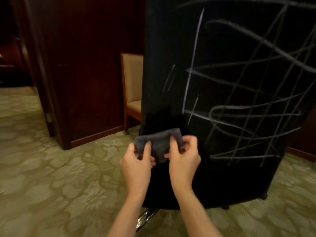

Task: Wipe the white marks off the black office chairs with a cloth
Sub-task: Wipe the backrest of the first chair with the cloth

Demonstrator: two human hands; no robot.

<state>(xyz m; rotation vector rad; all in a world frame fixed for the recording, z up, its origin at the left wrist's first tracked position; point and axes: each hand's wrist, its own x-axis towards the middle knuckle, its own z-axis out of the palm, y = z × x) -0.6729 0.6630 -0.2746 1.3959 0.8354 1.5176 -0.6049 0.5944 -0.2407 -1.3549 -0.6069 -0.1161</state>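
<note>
Left hand (137, 159) and right hand (183, 156) both pinch a grey cloth (158, 144) near the black chair back (230, 82), which bears white marks (239, 103); patterned carpet (51, 177) covers the floor, dark wood panelling (89, 65) stands far left.

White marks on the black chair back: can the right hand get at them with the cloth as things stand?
Probably yes. The right hand holds the cloth together with the left hand, beside the white marks, and nothing stands between them.

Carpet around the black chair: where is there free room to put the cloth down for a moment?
The widest bare carpet lies left of the black chair, bordered by the dark wood wall. A smaller patch shows at bottom right. It is tight under the chair by its chrome base, and by the beige chair. Both hands, left hand and right hand, grip the cloth.
</note>
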